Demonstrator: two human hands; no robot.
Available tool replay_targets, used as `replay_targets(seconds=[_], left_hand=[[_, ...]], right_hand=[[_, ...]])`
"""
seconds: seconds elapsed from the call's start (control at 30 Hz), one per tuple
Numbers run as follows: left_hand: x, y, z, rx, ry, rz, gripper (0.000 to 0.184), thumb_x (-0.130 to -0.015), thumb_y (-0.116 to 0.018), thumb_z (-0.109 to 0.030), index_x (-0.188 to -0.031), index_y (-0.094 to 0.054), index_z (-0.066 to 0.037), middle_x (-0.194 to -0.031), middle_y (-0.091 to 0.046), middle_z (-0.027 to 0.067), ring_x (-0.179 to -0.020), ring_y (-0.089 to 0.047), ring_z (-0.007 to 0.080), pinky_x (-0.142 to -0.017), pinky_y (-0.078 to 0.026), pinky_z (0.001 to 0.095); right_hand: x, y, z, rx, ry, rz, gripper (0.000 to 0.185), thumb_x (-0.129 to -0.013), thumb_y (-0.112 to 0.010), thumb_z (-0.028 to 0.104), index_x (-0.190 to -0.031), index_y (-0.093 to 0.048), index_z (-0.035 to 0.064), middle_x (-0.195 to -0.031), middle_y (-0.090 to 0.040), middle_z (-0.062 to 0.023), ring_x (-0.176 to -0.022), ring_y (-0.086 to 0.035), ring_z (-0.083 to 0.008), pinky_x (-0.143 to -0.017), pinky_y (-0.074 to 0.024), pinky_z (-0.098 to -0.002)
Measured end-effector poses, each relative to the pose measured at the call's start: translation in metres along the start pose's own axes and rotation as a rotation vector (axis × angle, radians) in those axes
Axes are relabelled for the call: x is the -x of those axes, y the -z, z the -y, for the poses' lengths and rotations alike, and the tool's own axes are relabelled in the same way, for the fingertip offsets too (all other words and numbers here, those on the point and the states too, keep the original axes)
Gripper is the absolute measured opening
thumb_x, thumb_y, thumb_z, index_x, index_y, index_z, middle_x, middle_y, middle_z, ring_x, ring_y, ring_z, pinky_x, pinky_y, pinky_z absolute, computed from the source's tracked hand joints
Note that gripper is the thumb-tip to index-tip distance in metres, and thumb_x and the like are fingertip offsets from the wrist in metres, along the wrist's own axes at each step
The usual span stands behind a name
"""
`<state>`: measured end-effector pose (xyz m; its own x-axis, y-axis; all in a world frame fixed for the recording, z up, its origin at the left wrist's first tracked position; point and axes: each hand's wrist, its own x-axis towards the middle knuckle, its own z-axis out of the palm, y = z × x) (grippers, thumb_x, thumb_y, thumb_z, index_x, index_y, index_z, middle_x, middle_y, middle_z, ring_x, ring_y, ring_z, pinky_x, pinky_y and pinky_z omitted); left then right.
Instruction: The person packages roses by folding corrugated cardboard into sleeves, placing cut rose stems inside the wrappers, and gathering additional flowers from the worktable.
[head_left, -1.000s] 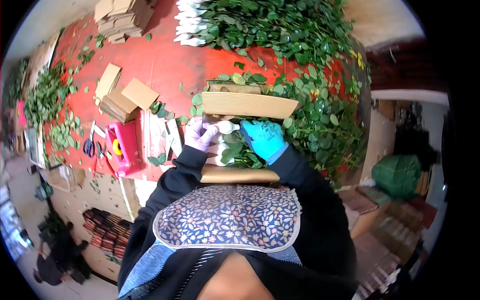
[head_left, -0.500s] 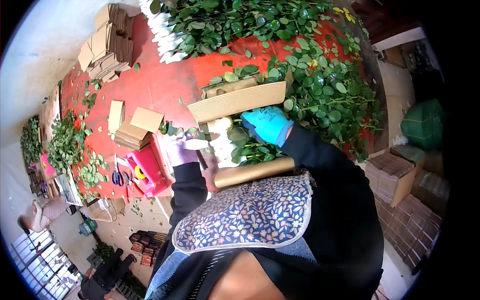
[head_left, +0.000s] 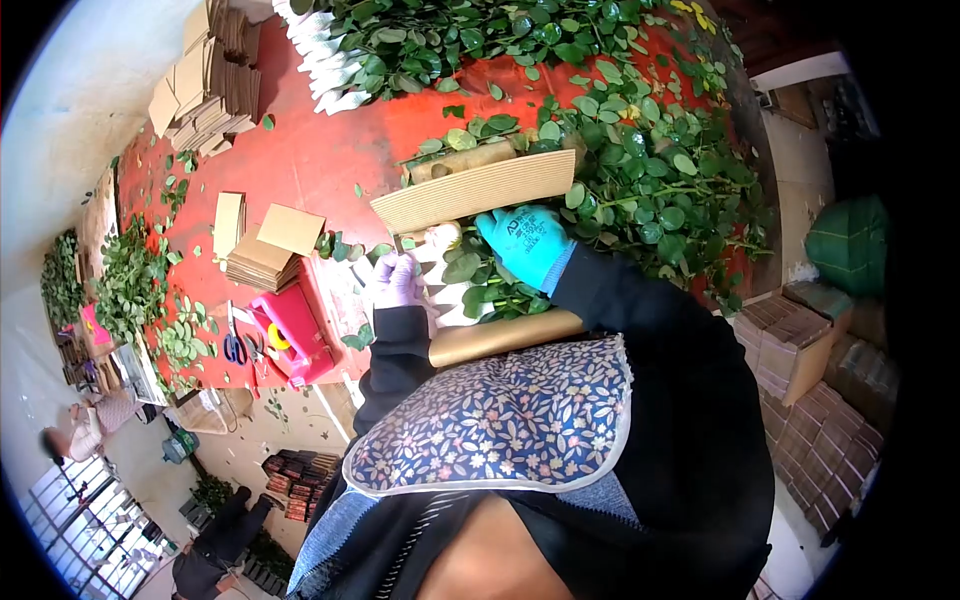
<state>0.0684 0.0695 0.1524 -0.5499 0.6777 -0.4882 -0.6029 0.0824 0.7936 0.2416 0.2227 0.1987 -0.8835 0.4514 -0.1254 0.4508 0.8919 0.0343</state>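
My left hand (head_left: 397,283), in a lilac glove, is closed with its fingers curled in, beside a row of white sleeves (head_left: 452,298). Whatever its fingers hold is hidden. A pale pinkish rose (head_left: 443,237) lies just left of my right hand (head_left: 527,243), which wears a turquoise glove. That hand is closed over the rose's stem, whose length is mostly covered. Behind both hands a corrugated cardboard strip (head_left: 475,192) stands on edge. Green rose leaves (head_left: 490,297) lie below my right hand, above a gold-brown roll (head_left: 505,338) at the table's near edge.
Leafy stems (head_left: 660,190) cover the right side of the red table (head_left: 330,160). White-sleeved stems (head_left: 325,60) lie at the back. Cardboard pieces (head_left: 270,250), a pink box (head_left: 300,335) and scissors (head_left: 234,345) sit left. Two people are in the far left background.
The white sleeve that was in my left hand no longer shows there; those fingers are now curled in. My right hand has shifted slightly left, and the rose head shows more plainly.
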Motion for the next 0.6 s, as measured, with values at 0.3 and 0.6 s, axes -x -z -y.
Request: replay_targets(seconds=[0.3, 0.6], left_hand=[[-0.039, 0.076, -0.055, 0.291, 0.199, -0.122, 0.028, -0.086, -0.065, -0.033, -0.097, -0.061, -0.007, -0.094, -0.067, 0.0082, -0.088, -0.067, 0.0254, -0.072, -0.057, 0.0455], [0.019, 0.018, -0.016, -0.279, 0.077, 0.374, 0.023, -0.097, -0.06, -0.012, -0.117, -0.053, -0.003, -0.094, -0.057, 0.0051, -0.091, -0.061, 0.0145, -0.079, -0.056, 0.0322]], right_hand=[[-0.002, -0.01, -0.015, -0.283, -0.026, 0.066, 0.022, -0.088, -0.056, 0.019, -0.106, -0.055, 0.0066, -0.086, -0.064, -0.0141, -0.067, -0.064, -0.0326, -0.057, -0.0499, -0.0482], [0.013, 0.032, -0.019, -0.389, 0.316, 0.057, 0.032, -0.087, -0.066, 0.03, -0.117, -0.063, 0.0204, -0.136, -0.051, -0.0123, -0.086, -0.066, -0.0299, -0.073, -0.0516, -0.0433]])
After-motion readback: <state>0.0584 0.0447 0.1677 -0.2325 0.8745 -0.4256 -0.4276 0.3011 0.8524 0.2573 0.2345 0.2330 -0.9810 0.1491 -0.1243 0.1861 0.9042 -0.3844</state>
